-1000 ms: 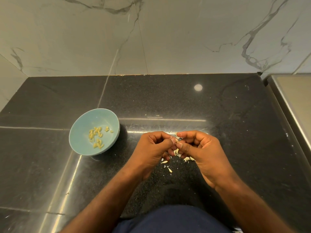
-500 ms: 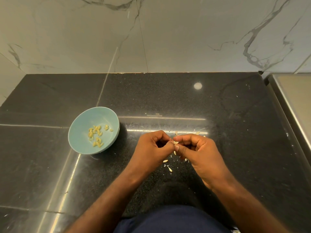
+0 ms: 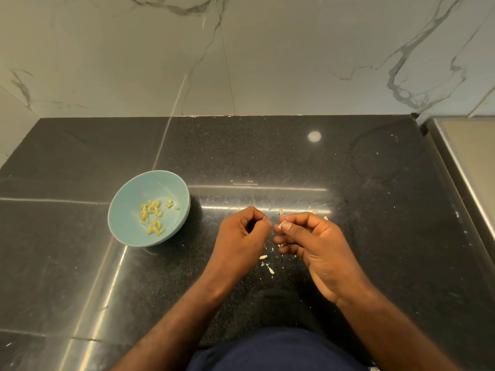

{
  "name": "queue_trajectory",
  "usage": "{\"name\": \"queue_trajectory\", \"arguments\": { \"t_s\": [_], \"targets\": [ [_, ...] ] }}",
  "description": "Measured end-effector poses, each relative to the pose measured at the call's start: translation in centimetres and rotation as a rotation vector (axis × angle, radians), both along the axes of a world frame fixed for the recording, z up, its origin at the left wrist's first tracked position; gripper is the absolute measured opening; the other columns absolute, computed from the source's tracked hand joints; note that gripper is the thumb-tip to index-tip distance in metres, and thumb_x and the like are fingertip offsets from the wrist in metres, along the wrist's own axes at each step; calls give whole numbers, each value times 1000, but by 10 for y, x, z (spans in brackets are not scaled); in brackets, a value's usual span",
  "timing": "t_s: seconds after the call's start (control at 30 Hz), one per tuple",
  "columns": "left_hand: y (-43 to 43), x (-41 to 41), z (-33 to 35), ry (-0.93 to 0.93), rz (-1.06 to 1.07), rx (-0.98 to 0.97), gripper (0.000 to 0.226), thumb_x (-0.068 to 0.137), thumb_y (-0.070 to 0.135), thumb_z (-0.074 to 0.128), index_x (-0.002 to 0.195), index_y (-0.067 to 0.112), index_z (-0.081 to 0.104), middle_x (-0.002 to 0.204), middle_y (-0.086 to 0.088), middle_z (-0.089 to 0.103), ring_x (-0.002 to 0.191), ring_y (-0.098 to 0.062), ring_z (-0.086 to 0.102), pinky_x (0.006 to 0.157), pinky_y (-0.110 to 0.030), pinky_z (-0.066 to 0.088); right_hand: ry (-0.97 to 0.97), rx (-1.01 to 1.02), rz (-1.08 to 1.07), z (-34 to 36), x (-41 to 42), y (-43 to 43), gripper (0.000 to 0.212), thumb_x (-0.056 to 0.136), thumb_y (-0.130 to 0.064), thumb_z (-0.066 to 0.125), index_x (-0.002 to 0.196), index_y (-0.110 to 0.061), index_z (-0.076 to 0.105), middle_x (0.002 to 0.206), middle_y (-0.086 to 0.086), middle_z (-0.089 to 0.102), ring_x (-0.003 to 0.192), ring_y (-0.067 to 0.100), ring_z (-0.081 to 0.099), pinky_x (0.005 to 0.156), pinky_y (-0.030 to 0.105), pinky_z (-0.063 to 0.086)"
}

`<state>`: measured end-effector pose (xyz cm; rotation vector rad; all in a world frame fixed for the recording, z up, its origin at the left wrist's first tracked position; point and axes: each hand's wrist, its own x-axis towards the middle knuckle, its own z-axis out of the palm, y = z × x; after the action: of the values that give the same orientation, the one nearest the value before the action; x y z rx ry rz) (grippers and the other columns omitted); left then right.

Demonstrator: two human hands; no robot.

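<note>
- The left hand (image 3: pixel 242 234) is in the centre of the frame, just above the counter (image 3: pixel 348 170), with its fingers curled in and the thumb tip against the forefinger.
- Whether it is holding anything between them is hidden, so I cannot tell.
- The right hand (image 3: pixel 313 242) is just right of it, palm turned partly up. The fingertips of the two hands are close together but apart.
- The right thumb and forefinger pinch a small pale seed (image 3: pixel 278 225), which shows at their tips, centre of the frame.
- The other right fingers are bent loosely below the pinch.
- Pale husk bits (image 3: pixel 263 257) lie scattered on the counter beneath and between the hands, with a few more just above the right hand.
- A light blue bowl (image 3: pixel 120 226) stands on the counter at left of centre, near the left hand and not touching it.
- Yellowish kernels (image 3: pixel 152 215) lie loose in the bottom of the bowl.
- A marble wall (image 3: pixel 267 62) fills the upper half of the frame behind the counter.
- A steel surface (image 3: pixel 471 156) runs along the right edge.
- Dark blue clothing (image 3: pixel 267 352) shows at the bottom centre.
</note>
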<state>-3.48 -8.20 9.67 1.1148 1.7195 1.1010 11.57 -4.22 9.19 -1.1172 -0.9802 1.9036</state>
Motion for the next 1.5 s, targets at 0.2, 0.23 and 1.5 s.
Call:
{"name": "queue_trajectory", "arguments": {
  "t_s": [0.2, 0.23, 1.5],
  "targets": [
    [0, 0, -4, 40, -6, -42, 46, 105, 25, 44, 63, 8, 56, 53, 2, 54, 50, -9, 52, 53, -23, 46, -11, -34, -6, -2, -1, 3, 12, 93, -1, 61, 100, -3, 70, 80, 10, 68, 70, 19, 62, 64, 28, 53],
    [0, 0, -5, 45, -22, -52, 45, 104, 29, 46, 66, 9, 57, 54, 2, 56, 50, -8, 54, 54, -21, 47, -22, -31, -5, -4, -1, 4, 13, 94, -3, 61, 100, -5, 72, 81, 8, 67, 71, 18, 60, 65, 28, 52],
    [-3, 0, 6, -346, -21, 67, 16, 95, 11, 60, 103, 1, 69, 85, -13, 71, 76, -17, 65, 66, -22, 54, -372, 340, 192, 20, 7, 9, 7, 92, -15, 69, 91, -17, 75, 77, 1, 75, 65, 9, 67, 60, 22, 52]
  ]
}}
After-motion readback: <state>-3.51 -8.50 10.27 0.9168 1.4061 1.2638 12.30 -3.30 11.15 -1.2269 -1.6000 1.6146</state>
